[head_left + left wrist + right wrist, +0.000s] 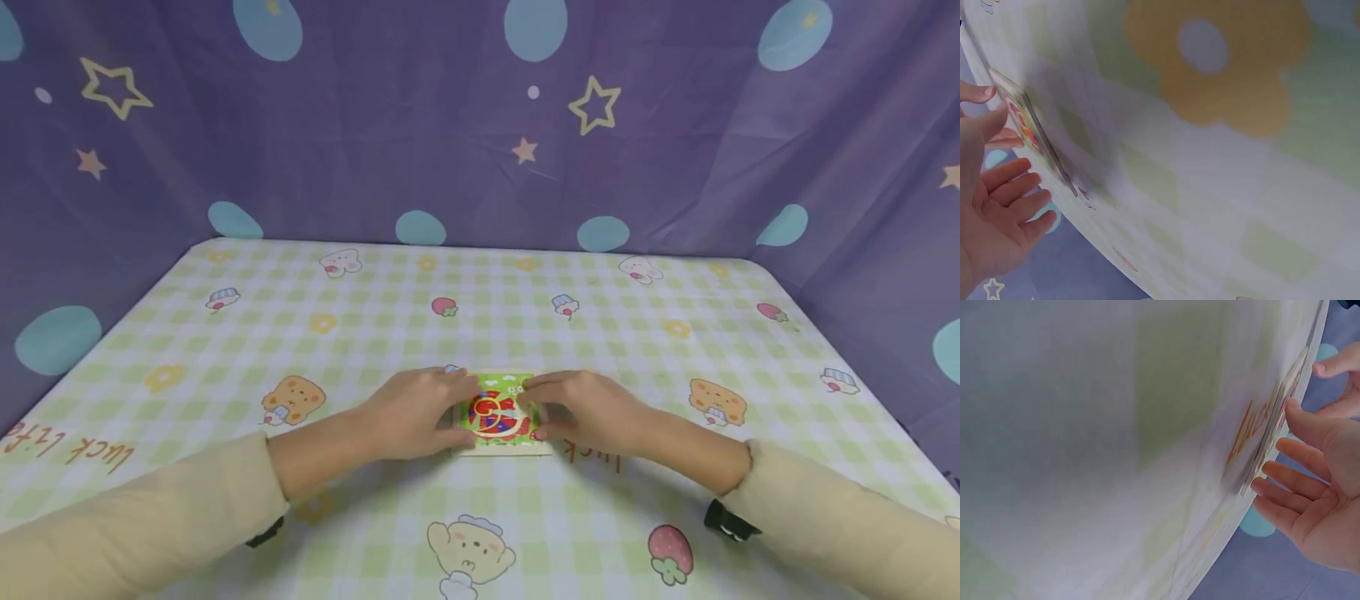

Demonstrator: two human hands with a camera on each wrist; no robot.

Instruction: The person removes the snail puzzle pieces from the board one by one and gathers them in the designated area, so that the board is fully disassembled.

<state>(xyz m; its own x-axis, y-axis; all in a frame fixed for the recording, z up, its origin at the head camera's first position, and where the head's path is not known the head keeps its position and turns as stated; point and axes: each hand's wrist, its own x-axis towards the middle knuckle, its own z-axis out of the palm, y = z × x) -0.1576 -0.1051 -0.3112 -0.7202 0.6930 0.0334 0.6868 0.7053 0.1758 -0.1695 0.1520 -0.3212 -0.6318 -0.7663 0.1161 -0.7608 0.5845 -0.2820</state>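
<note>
A small square picture board (498,417) lies flat on the table, green with a red and blue swirled figure and a pale wooden-looking border. My left hand (422,414) is at its left side, thumb near the front corner and fingers near the back. At the right side my right hand (600,414) mirrors it, fingertips over the edge of the picture. Both wrist views show loosely bent, spread fingers. In the right wrist view the thumb of the right hand (1329,487) comes right up to the board (1272,425), whose edge looks layered.
The table has a green-and-white checked cloth (480,492) printed with bears, strawberries, flowers and cupcakes. Behind it hangs a purple curtain (420,125) with stars and blue ovals. A dark wrist device (729,522) shows under the right sleeve.
</note>
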